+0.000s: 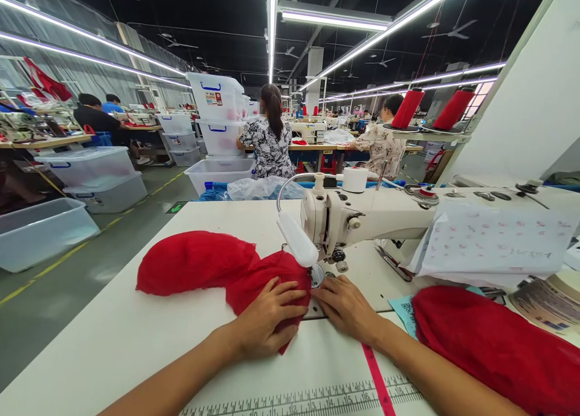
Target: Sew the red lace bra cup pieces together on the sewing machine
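Observation:
A red fabric piece point(199, 262) lies on the white table, its right part reaching under the head of the sewing machine point(371, 214). My left hand point(272, 316) rests flat on this cloth, fingers spread toward the needle area. Just right of the needle, my right hand point(344, 304) has its fingers together at the cloth's edge; what the fingertips hold, if anything, is hidden. A white lamp point(298, 241) on a bent metal neck covers part of the needle area. More red fabric point(493, 343) lies to the right of my right forearm.
Scissors or snips point(393, 260) lie behind my right hand. A marked paper sheet point(493, 238) hangs against the machine. A printed ruler point(317, 401) and pink tape point(378, 380) run along the front. Red thread cones point(408, 109) stand above. Clear bins point(220, 99) and seated people are beyond.

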Demonstrator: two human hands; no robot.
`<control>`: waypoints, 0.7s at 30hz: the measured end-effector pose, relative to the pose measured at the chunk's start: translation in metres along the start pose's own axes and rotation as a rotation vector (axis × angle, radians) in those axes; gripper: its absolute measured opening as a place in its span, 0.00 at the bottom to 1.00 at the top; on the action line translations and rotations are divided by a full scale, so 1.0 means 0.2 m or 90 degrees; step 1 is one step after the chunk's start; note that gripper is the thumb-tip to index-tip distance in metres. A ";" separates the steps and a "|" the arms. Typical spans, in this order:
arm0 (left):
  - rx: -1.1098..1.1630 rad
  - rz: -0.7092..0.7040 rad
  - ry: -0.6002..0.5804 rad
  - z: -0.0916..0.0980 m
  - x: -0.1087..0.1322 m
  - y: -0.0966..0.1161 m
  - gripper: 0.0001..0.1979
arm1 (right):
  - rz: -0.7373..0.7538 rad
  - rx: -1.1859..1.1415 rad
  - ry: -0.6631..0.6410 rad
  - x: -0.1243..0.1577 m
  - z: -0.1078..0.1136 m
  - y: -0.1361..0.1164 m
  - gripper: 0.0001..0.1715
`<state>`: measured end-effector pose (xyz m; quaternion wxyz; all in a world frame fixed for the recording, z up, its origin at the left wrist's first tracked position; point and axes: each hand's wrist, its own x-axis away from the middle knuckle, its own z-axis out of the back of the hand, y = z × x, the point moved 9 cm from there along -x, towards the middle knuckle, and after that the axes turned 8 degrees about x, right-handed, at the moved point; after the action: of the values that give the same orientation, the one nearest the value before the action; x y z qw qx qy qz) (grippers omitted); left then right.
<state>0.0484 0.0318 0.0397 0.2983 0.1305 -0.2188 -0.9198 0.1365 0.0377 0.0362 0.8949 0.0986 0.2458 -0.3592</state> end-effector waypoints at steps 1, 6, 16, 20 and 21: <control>0.000 -0.001 -0.001 0.00 0.00 0.00 0.22 | 0.005 0.004 0.004 0.00 0.00 0.00 0.14; 0.008 -0.016 0.018 0.01 0.00 0.01 0.21 | 0.012 0.044 -0.009 0.00 -0.02 -0.01 0.14; 0.002 0.010 0.024 -0.01 -0.03 -0.03 0.21 | 0.002 0.085 -0.004 -0.02 0.00 0.02 0.15; -0.039 0.058 0.030 -0.03 -0.06 -0.04 0.21 | -0.041 0.082 -0.002 -0.02 0.01 0.05 0.14; -0.049 0.070 0.031 -0.04 -0.07 -0.04 0.21 | -0.052 0.077 -0.002 -0.02 0.01 0.06 0.14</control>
<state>0.0571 0.0437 0.0304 0.3586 0.1291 -0.1831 -0.9062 0.1439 0.0474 0.0404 0.8723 0.1418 0.2259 -0.4098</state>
